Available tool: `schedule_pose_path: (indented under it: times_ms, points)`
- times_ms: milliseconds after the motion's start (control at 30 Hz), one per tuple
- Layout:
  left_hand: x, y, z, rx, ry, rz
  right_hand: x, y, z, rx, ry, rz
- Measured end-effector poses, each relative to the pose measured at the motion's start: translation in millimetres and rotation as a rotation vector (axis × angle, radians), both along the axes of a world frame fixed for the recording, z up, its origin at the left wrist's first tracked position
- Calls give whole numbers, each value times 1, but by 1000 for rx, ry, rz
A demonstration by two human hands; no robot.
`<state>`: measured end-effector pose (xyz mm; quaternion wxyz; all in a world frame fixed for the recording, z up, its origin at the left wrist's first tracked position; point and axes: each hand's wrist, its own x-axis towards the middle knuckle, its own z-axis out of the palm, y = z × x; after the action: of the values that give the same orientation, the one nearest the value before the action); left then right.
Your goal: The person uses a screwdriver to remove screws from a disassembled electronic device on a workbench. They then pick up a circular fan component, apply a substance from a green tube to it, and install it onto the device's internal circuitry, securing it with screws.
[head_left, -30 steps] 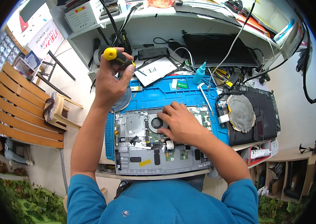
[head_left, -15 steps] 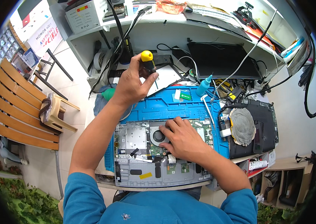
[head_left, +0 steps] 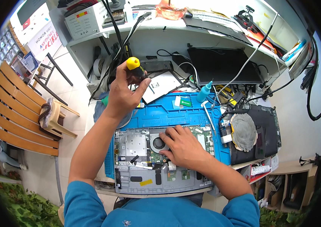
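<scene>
My left hand (head_left: 124,92) is raised over the far left of the bench, its fingers wrapped round a screwdriver (head_left: 134,65) with a yellow-and-black handle. The screwdriver's tip is hard to make out. Below lies an opened laptop base (head_left: 175,186), its circuit boards and metal parts exposed. Over its middle rests my right hand (head_left: 185,149), with bent fingers apart and touching the right side of the round cooling fan (head_left: 158,143). Beneath the laptop is a blue work mat (head_left: 156,115).
A light-blue dropper bottle (head_left: 205,92), a white brush-like tool (head_left: 208,117) and a green card (head_left: 185,102) lie beyond the laptop. To the right, a grey round pad (head_left: 243,132) sits on a black laptop part (head_left: 268,130). A dark screen (head_left: 224,66) leans under the shelf.
My left hand has shifted a little left with the screwdriver. My right hand stays at the fan, and the whole view has tilted slightly.
</scene>
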<state>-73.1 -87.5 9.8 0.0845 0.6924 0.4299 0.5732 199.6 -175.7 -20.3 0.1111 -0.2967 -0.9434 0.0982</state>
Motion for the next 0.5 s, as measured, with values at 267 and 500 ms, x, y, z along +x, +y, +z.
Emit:
schedule_pose_path:
  times_ms: [267,500]
  points:
    - [-14,-49,16,-42,-221,-51,0,-3,5,-10,-51,-11]
    - [-31,-82,15,-78,-432,-2,-1,-4,10,-12,-47,-1]
